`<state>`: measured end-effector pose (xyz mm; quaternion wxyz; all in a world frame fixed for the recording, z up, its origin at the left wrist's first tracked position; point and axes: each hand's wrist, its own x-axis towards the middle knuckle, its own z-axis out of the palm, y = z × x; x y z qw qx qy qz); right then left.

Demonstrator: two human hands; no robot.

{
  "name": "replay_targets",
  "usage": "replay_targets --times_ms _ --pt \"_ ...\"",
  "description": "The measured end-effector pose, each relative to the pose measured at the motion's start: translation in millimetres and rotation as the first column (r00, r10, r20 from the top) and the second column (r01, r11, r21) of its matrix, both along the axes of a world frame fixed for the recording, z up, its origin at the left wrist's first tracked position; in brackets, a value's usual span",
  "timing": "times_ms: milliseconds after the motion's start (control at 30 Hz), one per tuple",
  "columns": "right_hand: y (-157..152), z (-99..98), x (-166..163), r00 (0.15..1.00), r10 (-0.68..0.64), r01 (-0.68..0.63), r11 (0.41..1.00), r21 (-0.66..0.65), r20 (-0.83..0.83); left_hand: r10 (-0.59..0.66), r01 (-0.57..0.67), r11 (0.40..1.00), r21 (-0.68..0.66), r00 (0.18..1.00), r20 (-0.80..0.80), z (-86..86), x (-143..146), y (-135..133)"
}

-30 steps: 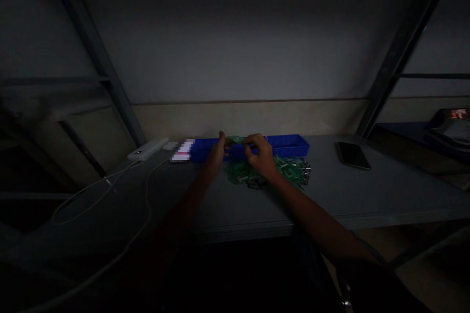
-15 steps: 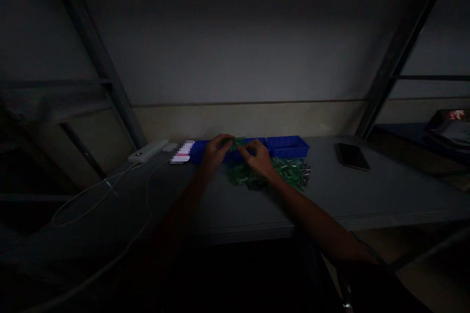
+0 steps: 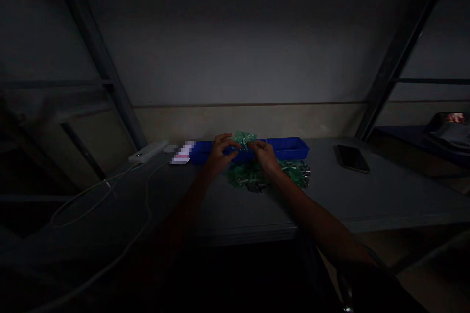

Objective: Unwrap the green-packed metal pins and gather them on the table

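A small translucent green plastic bag (image 3: 245,138) is held up between my two hands, above the blue bins. My left hand (image 3: 219,154) has its thumb and forefinger curled at the bag's lower left edge, the other fingers raised. The fingertips of my right hand (image 3: 266,157) pinch the bag's lower right side. What the bag contains is too dark to make out. Below my right wrist lies a heap of green plastic bags (image 3: 292,172) with shiny metallic bits among them, partly hidden by my right hand and forearm.
A row of blue plastic bins (image 3: 287,147) stands along the back of the grey table (image 3: 242,212). To the right lies a dark phone (image 3: 352,158). At left are a white device (image 3: 148,151), a cable (image 3: 147,190) and a blurred-out white and pink item (image 3: 182,153).
The green bag is now spread wider and sits slightly higher and further right. My hands have moved a little to the right, and the left fingers have shifted.
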<state>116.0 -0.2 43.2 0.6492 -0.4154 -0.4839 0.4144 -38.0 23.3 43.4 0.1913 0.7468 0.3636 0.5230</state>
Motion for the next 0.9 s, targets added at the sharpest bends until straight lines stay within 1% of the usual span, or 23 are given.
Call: replay_targets --times_ms 67,200,267,333,400,467,567,633,700,767,833,900 --pt "0.6 -0.2 0.8 0.999 -0.038 0.038 0.999 0.028 0.006 0.011 -0.01 1.0 -0.028 1.0 0.028 -1.6 1.0 0.9" --pt "3.4 -0.7 1.5 0.996 -0.085 0.086 0.995 0.041 -0.017 0.059 -0.048 0.993 -0.107 0.992 0.108 -0.7 3.2 2.3" --pt "3.7 -0.8 0.5 0.995 -0.101 0.101 0.993 0.057 0.002 0.075 -0.05 0.984 -0.172 0.987 0.14 1.6 3.8 2.3" --pt "2.8 -1.1 -1.3 0.991 -0.12 0.116 0.99 0.086 0.051 0.073 -0.026 0.963 -0.267 0.983 0.168 3.6 4.2 2.7" --pt "1.3 -2.1 -3.3 0.984 -0.144 0.131 0.983 0.125 0.101 0.079 0.004 0.925 -0.381 0.976 0.202 4.6 4.6 4.5" --pt "-0.8 -3.5 -5.2 0.974 -0.164 0.138 0.977 0.163 0.156 0.104 0.019 0.869 -0.495 0.97 0.22 4.8 5.0 7.4" --pt "-5.3 -4.8 -7.5 0.953 -0.184 0.136 0.97 0.204 0.24 0.142 0.039 0.793 -0.608 0.959 0.247 5.1 5.5 10.3" --pt "-9.5 -4.4 -9.0 0.931 -0.201 0.131 0.963 0.237 0.304 0.163 0.058 0.772 -0.633 0.944 0.286 6.6 5.3 9.2" --pt "-14.4 -3.0 -10.6 0.901 -0.223 0.117 0.951 0.288 0.373 0.175 0.102 0.75 -0.654 0.922 0.345 9.6 4.5 5.8" --pt "-19.1 -1.6 -12.4 0.869 -0.242 0.095 0.938 0.334 0.432 0.161 0.193 0.72 -0.667 0.888 0.431 13.7 2.8 1.4" --pt "-22.7 -0.7 -13.8 0.846 -0.244 0.071 0.933 0.353 0.475 0.14 0.295 0.677 -0.675 0.848 0.511 17.7 0.5 -2.5" --pt "-24.9 -0.5 -14.5 0.827 -0.238 0.047 0.932 0.359 0.51 0.141 0.358 0.642 -0.678 0.814 0.563 20.6 -2.0 -5.0"
